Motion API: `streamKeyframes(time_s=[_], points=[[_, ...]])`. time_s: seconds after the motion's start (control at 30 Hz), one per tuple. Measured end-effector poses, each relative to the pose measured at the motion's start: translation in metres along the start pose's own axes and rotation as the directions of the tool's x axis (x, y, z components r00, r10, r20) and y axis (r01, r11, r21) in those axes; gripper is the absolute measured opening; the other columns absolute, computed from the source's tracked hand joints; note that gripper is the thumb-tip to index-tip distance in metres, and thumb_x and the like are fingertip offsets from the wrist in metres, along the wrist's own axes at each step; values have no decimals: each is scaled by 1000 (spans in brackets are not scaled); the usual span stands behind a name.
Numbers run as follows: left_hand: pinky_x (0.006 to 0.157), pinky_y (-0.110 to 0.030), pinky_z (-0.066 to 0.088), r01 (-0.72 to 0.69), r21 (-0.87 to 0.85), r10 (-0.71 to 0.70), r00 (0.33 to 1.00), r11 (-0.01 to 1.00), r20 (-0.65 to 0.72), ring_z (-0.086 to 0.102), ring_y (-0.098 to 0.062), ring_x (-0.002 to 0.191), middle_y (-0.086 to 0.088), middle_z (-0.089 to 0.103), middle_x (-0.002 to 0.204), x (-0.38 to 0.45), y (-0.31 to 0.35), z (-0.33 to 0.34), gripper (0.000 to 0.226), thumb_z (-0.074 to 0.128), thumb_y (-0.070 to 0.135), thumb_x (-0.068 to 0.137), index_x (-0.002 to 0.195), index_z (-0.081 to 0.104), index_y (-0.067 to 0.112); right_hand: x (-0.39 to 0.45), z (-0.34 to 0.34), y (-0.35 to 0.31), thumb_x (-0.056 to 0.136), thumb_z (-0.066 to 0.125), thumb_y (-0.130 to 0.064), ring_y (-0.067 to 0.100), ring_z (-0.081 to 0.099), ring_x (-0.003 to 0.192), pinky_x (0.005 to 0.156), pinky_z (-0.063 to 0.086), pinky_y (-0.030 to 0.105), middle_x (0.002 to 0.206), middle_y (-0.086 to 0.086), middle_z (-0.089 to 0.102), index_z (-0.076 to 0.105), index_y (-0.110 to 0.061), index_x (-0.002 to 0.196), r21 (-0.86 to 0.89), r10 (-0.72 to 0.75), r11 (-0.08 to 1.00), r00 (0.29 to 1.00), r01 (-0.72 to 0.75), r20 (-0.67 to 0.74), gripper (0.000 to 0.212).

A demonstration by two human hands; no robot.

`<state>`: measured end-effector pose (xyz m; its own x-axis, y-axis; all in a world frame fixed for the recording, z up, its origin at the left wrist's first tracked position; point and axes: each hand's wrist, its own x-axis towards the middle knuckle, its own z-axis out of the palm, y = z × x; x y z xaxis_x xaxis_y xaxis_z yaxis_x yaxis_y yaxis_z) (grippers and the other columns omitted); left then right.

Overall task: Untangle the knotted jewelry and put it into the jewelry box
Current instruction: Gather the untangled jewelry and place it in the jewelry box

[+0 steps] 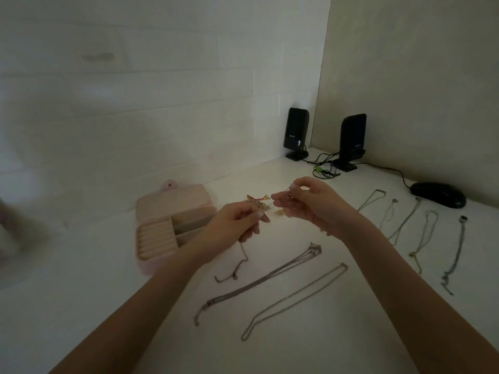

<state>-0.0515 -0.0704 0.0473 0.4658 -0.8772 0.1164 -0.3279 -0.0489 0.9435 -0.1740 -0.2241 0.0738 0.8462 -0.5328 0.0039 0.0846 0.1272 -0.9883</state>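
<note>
The knotted jewelry (258,203) hangs pinched between the left hand (237,222) and right hand (310,203). The open jewelry box (172,225) sits just left, with bare desk (81,279) nearer.

Landmark: open jewelry box (172,228), lid tipped back, top unobstructed. Bare table (81,292) left of and in front of box, room to pass there. Just right of box, both hands, left hand (237,222) and right hand (310,203), are raised over a small tangle (258,202), blocking the direct path from the right. Front-right of box: short chain (235,268) and two long chains (259,282) (294,298) lie diagonally on the surface. Far right of box: row of necklaces (421,233). Behind-right of box: two speakers (324,139), loose cables (326,168), mouse (437,194) against the wall.
</note>
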Motion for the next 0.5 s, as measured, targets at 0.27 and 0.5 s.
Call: streamKeyframes(time_s=[0.27, 0.5], points=[[48, -19, 28, -97, 227, 162, 944, 969, -289, 37, -14, 52, -1, 42, 52, 6, 24, -62, 25, 56, 16, 94, 75, 69, 22, 30, 22, -23, 88, 60, -1, 19, 70, 73, 69, 58, 23, 83, 16, 72, 57, -3, 88, -112, -116, 986, 991, 124, 71, 4], [42, -19, 19, -79, 185, 134, 942, 980, -307, 24, -11, 41, 9, 34, 40, 6, 31, -83, 12, 64, 27, 88, 80, 74, 27, 50, 53, -36, 92, 55, -3, 18, 68, 76, 72, 56, 26, 75, 9, 64, 56, -8, 91, 16, -148, 989, 970, 148, 194, 5]])
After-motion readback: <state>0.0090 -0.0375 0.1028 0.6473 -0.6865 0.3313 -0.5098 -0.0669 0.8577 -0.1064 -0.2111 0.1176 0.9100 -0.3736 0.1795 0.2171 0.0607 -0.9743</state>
